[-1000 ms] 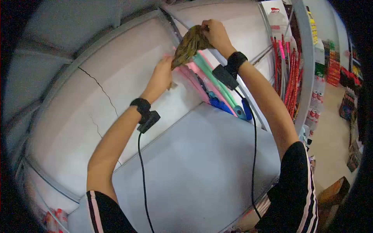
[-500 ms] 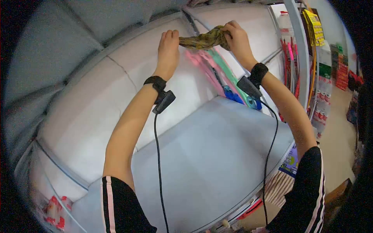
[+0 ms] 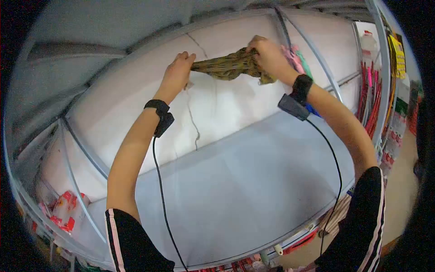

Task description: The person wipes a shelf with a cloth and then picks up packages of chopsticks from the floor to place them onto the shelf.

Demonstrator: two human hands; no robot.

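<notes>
A crumpled olive-brown patterned cloth [image 3: 229, 65] hangs stretched between my two hands, in front of the white back panel and above the shelf. My left hand [image 3: 178, 72] is closed around its narrow, gathered left end. At the wider right end, my right hand [image 3: 267, 56] grips the upper edge, and a loose corner droops below it. Each wrist wears a black strap with a small black box and a cable running down.
Below the hands lies a grey-blue shelf [image 3: 235, 181]. Pink and green items [image 3: 299, 60] hang behind my right hand. Grey metal posts [image 3: 312, 47] frame the shelf. Red-and-white packages [image 3: 68, 211] sit at the lower left, and red cords [image 3: 369, 104] hang at the right.
Both hands have come lower in the view, the left one also moving left. The cloth is spread wider, with a corner hanging down. The view has turned left.
</notes>
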